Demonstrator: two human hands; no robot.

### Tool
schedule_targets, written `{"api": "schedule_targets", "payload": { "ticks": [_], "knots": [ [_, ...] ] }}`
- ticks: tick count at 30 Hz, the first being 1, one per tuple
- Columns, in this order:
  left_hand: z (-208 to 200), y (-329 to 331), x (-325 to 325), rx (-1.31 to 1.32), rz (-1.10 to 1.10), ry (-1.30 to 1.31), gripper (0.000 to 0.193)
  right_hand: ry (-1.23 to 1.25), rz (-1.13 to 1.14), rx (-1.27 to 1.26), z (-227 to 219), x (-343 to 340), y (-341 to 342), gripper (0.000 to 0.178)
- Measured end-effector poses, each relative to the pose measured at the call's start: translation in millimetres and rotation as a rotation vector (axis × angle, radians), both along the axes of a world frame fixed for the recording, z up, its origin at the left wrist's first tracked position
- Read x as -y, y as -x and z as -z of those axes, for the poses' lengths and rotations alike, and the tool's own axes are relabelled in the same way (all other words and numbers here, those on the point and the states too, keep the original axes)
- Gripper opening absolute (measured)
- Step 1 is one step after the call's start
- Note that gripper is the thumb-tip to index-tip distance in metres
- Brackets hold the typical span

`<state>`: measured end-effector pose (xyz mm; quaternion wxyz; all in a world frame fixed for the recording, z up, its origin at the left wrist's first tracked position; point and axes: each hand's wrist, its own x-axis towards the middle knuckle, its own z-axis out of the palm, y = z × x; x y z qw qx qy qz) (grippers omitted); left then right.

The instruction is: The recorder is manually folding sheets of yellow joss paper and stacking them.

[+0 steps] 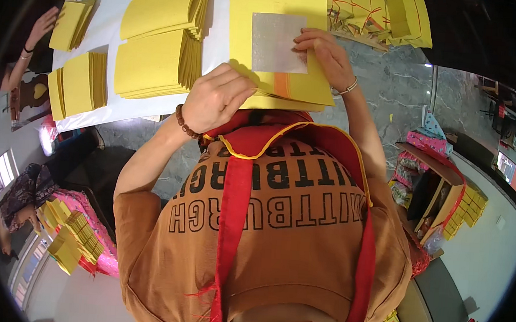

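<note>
A stack of large yellow paper sheets (pixel 240 30) lies in front of me at the table's near edge. A silver foil square (pixel 271 42) sits on the top sheet, and a strip of orange (pixel 281 84) shows just below it. My left hand (pixel 219 96) is closed at the stack's near left corner, its fingers curled in on the paper edge. My right hand (pixel 328 58) rests at the stack's right side, fingers stretched out over the foil's right edge. The undersides of the left fingers are hidden.
Folded yellow paper bundles (pixel 151 66) stand in rows on the white-covered table (pixel 104 107). A yellow box (pixel 409 20) and red-tied yellow papers (pixel 355 16) are at the far right. Another person's hand (pixel 43 25) is at the far left; a wooden shelf (pixel 439 190) stands at right.
</note>
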<state>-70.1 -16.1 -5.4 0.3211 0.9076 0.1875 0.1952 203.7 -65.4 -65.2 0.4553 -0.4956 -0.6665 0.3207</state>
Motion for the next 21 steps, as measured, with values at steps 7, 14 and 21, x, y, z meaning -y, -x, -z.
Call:
{"api": "schedule_targets", "payload": {
  "ticks": [7, 14, 21],
  "knots": [
    [5, 7, 11, 0.058, 0.049, -0.261, 0.024, 0.007, 0.049, -0.111, -7, 10, 2, 0.037],
    [17, 13, 16, 0.009, -0.027, -0.175, 0.052, -0.082, 0.127, -0.062, 5, 32, 23, 0.059],
    [29, 8, 14, 0.071, -0.153, -0.095, 0.066, 0.023, 0.305, -0.718, -3, 31, 47, 0.079]
  ]
}}
